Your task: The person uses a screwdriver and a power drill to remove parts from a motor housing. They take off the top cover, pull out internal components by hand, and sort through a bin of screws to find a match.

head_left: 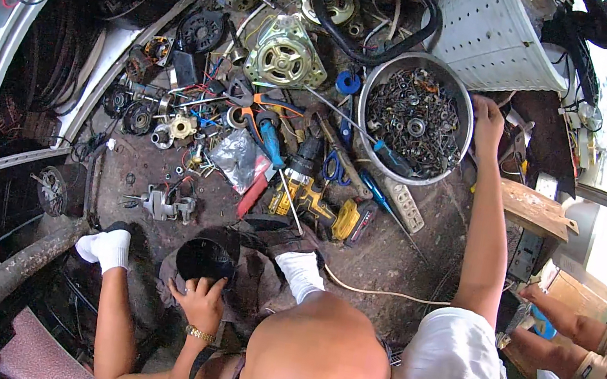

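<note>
Lower centre: left hand (202, 302), a gold watch at its wrist, fingers curled over the near rim of a black round part (203, 259) and holding it, between two white-socked feet.

Upper right: right hand (487, 117) lies on the right rim of the metal bowl (374, 82), which is full of small metal hardware. Fingers are bent at the rim; I cannot tell whether they grip it.

Left of the bowl: a washer motor (286, 56). Frame centre: a yellow cordless drill (313, 201) and a blue-handled screwdriver (272, 145).

Left hand (202, 302) down low and close in, fingers bent. Right arm stretched far out, right hand (487, 117) tipped down.
</note>
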Motion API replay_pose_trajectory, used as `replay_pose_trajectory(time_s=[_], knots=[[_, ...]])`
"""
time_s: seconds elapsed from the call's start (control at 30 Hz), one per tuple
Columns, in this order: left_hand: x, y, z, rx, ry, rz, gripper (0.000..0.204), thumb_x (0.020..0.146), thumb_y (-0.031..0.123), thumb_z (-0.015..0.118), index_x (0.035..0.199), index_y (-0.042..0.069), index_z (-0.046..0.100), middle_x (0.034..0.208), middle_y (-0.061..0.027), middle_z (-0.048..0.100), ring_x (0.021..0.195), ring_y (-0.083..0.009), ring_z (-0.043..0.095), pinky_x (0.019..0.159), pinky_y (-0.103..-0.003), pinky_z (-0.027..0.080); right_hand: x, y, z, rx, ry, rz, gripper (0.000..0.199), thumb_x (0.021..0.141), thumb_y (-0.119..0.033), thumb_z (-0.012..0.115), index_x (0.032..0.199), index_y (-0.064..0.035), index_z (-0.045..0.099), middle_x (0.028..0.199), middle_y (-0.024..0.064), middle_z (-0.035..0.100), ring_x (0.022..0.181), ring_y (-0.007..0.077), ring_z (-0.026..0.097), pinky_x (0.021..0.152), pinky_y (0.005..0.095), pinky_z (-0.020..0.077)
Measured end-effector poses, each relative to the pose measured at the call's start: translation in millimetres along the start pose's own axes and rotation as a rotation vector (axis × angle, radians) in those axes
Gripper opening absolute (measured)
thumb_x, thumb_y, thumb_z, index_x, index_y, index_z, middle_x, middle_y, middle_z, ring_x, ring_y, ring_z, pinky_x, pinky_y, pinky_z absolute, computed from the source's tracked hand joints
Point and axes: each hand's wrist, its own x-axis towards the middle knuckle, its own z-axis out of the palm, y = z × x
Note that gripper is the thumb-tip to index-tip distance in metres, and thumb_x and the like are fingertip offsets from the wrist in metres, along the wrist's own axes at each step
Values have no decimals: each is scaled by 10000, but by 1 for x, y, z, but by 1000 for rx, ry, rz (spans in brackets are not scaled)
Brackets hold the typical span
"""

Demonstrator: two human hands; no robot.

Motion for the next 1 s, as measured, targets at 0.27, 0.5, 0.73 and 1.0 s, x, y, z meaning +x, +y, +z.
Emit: replay_pose_trajectory(time_s=[0.27,0.5,0.73,1.0], knots=[[-4,7,-8,-32,-101,-70,492,736,164,594,1222,227,552,1289,-66,481,1270,-313,358,1051,-680,61,-28,3,7,-405,-354,224,534,761,-422,719,1053,4,585,954,194,648,910,242,618,850,341,451],[5,13,0,-149,-108,-106,680,659,162,692,1303,199,477,1442,-111,283,1367,-385,167,1041,-692,38,-86,31,-5,-230,-389,392,998,632,-306,858,1367,28,271,1251,183,505,1155,244,487,990,324,374],[10,11,-8,-174,-128,-167,716,633,172,720,1303,174,467,1435,-129,288,1353,-390,186,1053,-672,44,-105,0,8,67,-431,317,744,639,-99,841,1251,-7,427,1170,110,558,1104,193,511,961,320,390],[12,7,-11,-148,-130,-165,707,630,172,722,1293,172,476,1422,-134,313,1339,-384,216,1053,-670,52,-90,-66,23,-508,-694,-422,712,547,-25,771,1193,-165,505,1211,133,487,1149,378,425,979,436,370]])
